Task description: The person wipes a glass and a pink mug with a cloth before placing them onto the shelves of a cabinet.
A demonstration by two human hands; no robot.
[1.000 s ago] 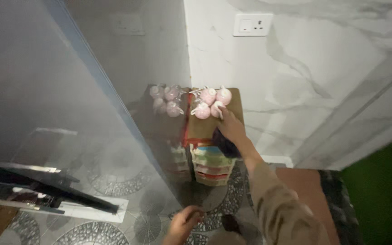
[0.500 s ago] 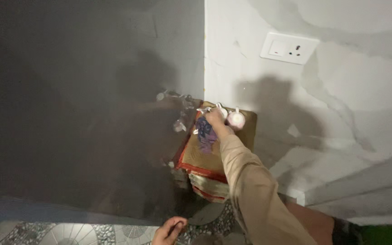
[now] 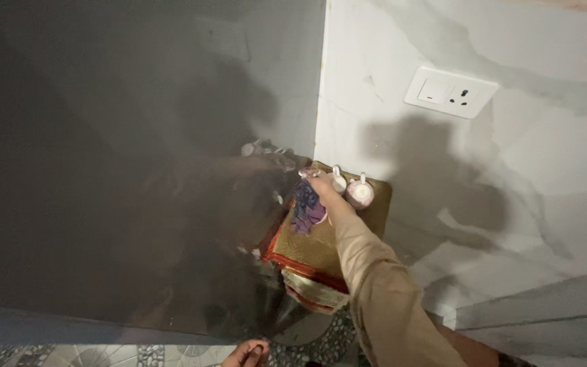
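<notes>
At the bottom edge my left hand [image 3: 244, 354] is cut off by the frame, so I cannot tell if its fingers are closed or spread. Further away, my right hand [image 3: 321, 187] pinches a purple cloth [image 3: 305, 207] that hangs just under it over the stack of folded mats [image 3: 307, 255]. Just beside this hand, at the far end of the stack, stand small pink cups [image 3: 358, 192], one partly hidden.

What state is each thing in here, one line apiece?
right hand: reaching out over the stack, fingers closed on the purple cloth, among the cups.
purple cloth: bunched, hanging from the right hand.
pink cups: sitting on top of the stack, near the wall.
stack of folded mats: piled in the corner, top brown.
left hand: low at the frame edge, loosely curled, holding nothing visible.
wall socket: nothing plugged in.
</notes>
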